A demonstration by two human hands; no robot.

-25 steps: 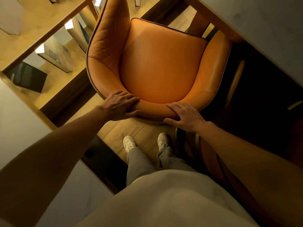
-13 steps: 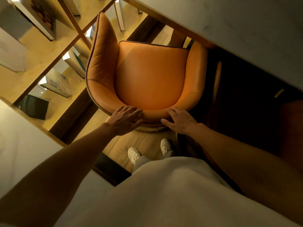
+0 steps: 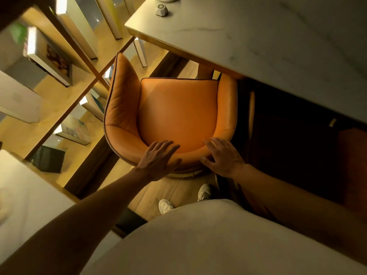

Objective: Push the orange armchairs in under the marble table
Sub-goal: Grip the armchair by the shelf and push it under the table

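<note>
An orange leather armchair (image 3: 174,114) stands below me, its seat facing the marble table (image 3: 268,48). The chair's right arm reaches under the table's edge. My left hand (image 3: 158,158) lies on the top of the curved backrest with its fingers straight and spread. My right hand (image 3: 223,156) rests on the backrest too, fingers spread and only loosely bent over the rim. Part of a second orange armchair (image 3: 351,161) shows in the dark at the right, beneath the table.
Lit wooden shelves (image 3: 65,80) with upright books stand close on the left of the chair. A small pale round object (image 3: 161,9) sits on the table near its corner. My feet (image 3: 184,199) stand on wooden floor behind the chair. A pale surface (image 3: 25,197) lies at lower left.
The chair has slid away from me toward the table. Both hands went from gripping the backrest rim to lying flatter on it, and more of the table top came into sight.
</note>
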